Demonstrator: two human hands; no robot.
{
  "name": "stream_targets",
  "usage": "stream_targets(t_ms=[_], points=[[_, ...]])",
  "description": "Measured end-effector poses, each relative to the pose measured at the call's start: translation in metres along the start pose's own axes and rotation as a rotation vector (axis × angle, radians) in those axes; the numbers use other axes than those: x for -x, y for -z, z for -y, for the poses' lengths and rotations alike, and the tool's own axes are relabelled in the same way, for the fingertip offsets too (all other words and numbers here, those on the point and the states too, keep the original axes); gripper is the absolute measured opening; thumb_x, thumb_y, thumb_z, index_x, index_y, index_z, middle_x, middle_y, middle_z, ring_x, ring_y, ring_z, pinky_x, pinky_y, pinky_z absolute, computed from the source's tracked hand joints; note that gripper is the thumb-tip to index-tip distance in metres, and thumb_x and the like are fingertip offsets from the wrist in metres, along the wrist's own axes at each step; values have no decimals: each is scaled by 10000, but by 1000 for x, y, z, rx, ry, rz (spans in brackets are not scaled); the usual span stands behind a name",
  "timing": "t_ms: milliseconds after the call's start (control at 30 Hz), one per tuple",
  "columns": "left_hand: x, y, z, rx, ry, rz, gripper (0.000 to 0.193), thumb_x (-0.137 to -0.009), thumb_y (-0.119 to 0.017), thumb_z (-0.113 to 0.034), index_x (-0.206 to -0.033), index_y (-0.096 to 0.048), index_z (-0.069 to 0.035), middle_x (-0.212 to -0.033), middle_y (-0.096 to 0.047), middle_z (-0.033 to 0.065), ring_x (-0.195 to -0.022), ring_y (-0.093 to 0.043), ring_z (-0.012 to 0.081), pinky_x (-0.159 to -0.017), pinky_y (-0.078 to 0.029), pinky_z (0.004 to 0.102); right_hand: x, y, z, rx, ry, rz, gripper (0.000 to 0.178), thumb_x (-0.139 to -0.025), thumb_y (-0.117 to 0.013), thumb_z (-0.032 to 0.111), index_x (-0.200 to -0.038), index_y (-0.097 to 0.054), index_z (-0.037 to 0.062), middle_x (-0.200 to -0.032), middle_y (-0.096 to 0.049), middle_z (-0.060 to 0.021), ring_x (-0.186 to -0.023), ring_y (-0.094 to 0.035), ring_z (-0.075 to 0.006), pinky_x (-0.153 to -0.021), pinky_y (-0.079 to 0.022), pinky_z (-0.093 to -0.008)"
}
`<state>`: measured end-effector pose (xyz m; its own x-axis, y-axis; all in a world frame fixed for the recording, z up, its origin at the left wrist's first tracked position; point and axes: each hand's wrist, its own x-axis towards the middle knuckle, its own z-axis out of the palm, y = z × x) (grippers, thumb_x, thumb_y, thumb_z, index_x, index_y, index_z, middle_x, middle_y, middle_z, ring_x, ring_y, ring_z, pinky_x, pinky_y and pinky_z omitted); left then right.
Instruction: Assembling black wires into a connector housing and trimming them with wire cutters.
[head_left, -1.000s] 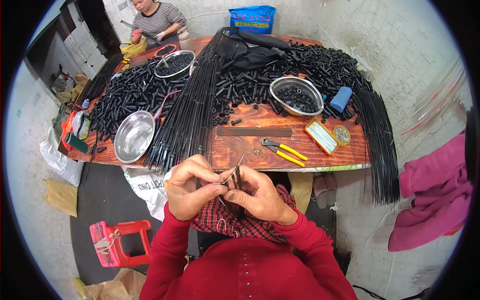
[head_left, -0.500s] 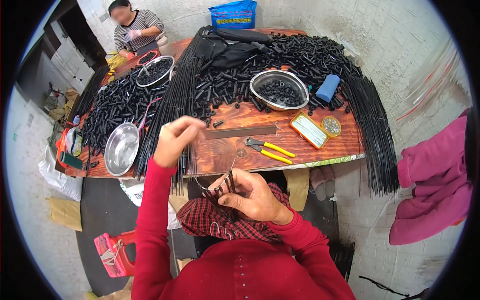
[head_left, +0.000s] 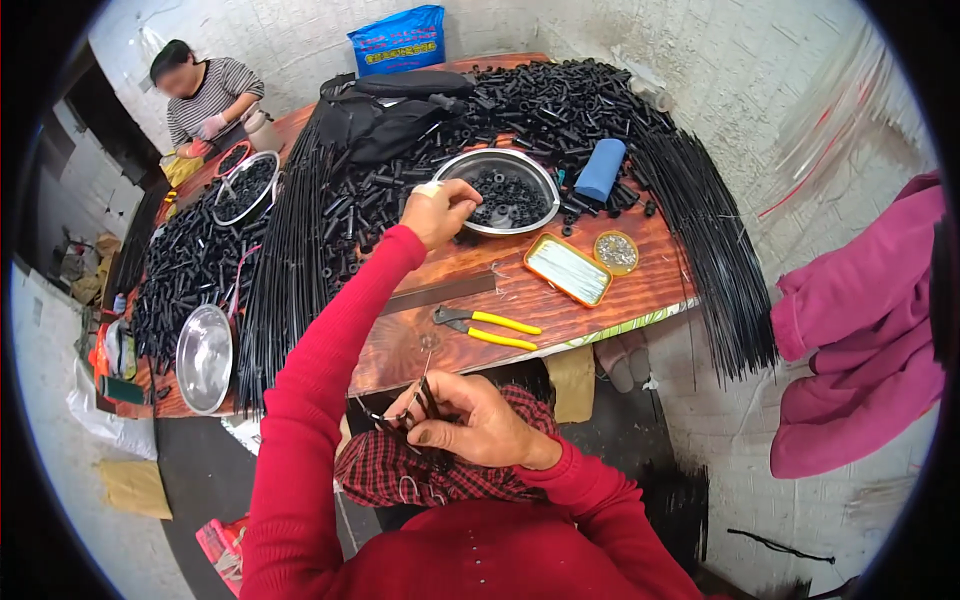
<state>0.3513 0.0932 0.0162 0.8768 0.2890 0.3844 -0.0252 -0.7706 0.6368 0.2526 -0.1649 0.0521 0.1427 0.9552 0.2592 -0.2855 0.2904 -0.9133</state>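
My left hand [head_left: 438, 214] reaches over the table to the left rim of a steel bowl [head_left: 492, 230] of small black rings [head_left: 505, 192]. Its fingers are bent and loosely apart, with nothing visible in them. Close to my lap, my right hand [head_left: 480, 420] is closed on several short black strips [head_left: 428, 402]. A thin pale wire or needle [head_left: 428, 358] points up from them; how they join is too small to tell. Red-and-black checked cloth [head_left: 365, 462] lies beneath this hand. Yellow-handled pliers [head_left: 490, 328] rest on the table between my hands.
Black tubular parts [head_left: 560, 100] pile up at the back, beside a blue block [head_left: 601, 170]. An orange-rimmed tin of white sticks [head_left: 568, 270] adjoins a small round tub [head_left: 616, 253]. Long black rods [head_left: 285, 250] overhang the front edge. At far left sits another person [head_left: 215, 100].
My left hand has moved forward and right, from above the table's front to the bowl. The right hand keeps its grip on the black strips. The whole view has shifted.
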Motion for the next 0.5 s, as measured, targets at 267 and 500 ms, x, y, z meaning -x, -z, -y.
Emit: stream_targets(t_ms=[267,500], points=[[-46,-42,14,-499,249,356,241,-709,-709,-236,-929,-723,-141,-940,-706,113,-873,-679,291,-769,-538,373,0,9,-3,-3,46,-28,233,-883,-688,149,-952,-524,-2,-787,-486,10,-715,-435,-64,-641,-395,-235],[-57,-56,10,-736,362,353,239,-710,-679,-174,-917,-712,-57,-976,-683,201,-932,-673,335,-790,-552,414,-1,17,-3,-31,49,-47,188,-884,-677,117,-964,-551,3,-916,-557,-26,-754,-476,-68,-687,-425,-234]])
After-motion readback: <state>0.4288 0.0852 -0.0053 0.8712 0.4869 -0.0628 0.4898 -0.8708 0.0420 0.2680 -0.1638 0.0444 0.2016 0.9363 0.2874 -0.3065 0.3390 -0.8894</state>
